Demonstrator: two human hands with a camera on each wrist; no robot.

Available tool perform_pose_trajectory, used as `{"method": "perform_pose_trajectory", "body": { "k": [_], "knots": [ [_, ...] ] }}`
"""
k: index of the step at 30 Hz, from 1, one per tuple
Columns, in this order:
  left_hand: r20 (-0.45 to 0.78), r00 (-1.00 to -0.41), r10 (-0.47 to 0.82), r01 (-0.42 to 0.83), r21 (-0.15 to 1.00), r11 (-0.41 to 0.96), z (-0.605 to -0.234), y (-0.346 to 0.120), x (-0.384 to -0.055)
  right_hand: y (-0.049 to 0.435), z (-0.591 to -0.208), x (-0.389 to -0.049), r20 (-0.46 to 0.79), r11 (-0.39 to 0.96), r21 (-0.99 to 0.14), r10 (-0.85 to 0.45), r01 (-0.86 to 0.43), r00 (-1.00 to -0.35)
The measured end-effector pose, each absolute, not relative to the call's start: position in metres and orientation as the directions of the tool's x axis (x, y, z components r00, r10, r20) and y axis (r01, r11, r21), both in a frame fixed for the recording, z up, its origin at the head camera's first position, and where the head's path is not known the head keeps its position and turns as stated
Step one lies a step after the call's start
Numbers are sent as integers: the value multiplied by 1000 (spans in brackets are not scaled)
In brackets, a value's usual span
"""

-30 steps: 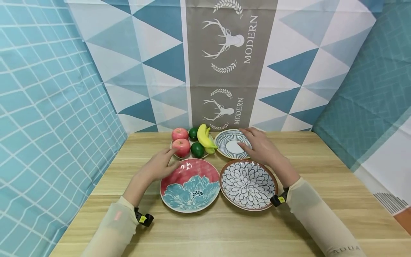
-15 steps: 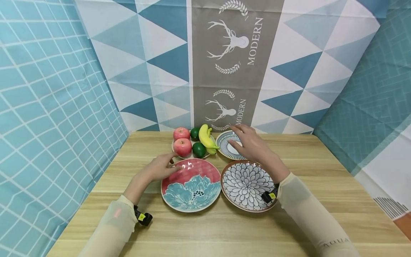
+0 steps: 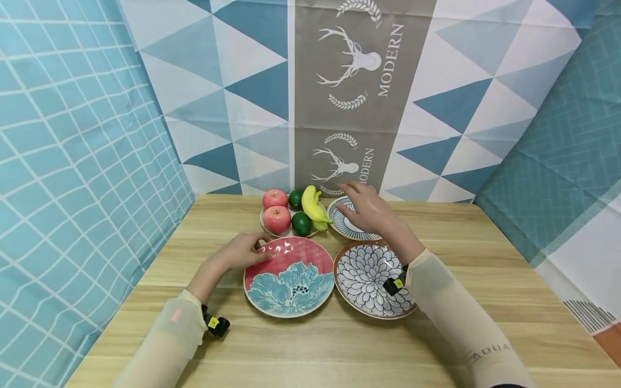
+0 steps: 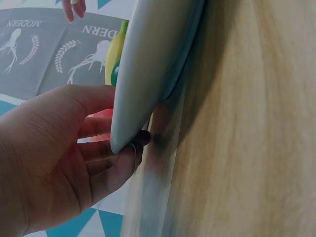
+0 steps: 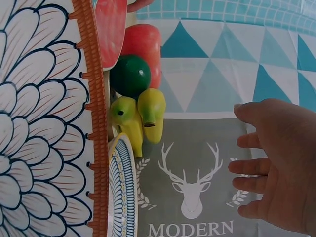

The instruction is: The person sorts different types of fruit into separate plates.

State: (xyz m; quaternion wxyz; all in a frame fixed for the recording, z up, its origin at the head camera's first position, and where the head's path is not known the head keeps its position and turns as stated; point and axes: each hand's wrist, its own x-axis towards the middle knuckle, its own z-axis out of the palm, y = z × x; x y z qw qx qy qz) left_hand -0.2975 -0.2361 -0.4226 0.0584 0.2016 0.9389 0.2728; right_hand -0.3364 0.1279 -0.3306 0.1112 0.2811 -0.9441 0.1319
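At the upper left rim of a round plate (image 3: pixel 291 291) with a red ground and a blue flower, my left hand (image 3: pixel 240 253) pinches the edge. In the left wrist view, the thumb lies along one face of the plate (image 4: pixel 153 59) and curled fingers reach under the rim. My right hand (image 3: pixel 371 210) hovers with spread, loosely bent fingers above a smaller plate (image 3: pixel 349 229) with blue lines. Nothing is in that hand (image 5: pixel 276 163) in the right wrist view. A brown-rimmed plate (image 3: pixel 366 280) with a petal pattern lies below the right wrist.
Behind the red plate, a small plate (image 3: pixel 262 222) carries two red apples (image 3: pixel 277 219), two dark green fruits (image 3: pixel 302 223) and yellow bananas (image 3: pixel 312 203). A wooden table (image 3: pixel 310 350) lies beneath everything. Patterned cloth (image 3: pixel 257 97) hangs behind and at both sides.
My right hand has moved left and slightly up across the small blue-lined plate. My left hand has drawn back from the apple and closed on the red plate's rim.
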Motion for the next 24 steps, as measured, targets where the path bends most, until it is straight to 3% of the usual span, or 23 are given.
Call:
{"method": "perform_pose_trajectory", "body": {
  "k": [11,24],
  "knots": [
    [-13,-916,400,306,622,721,-428,-243,-301,116,-334,-351,275,812,-176,-502,-557,-820],
    [-40,-925,378,264,649,714,-428,-244,-300,91,-339,-369,228,831,-210,-471,-515,-852]
  ]
}}
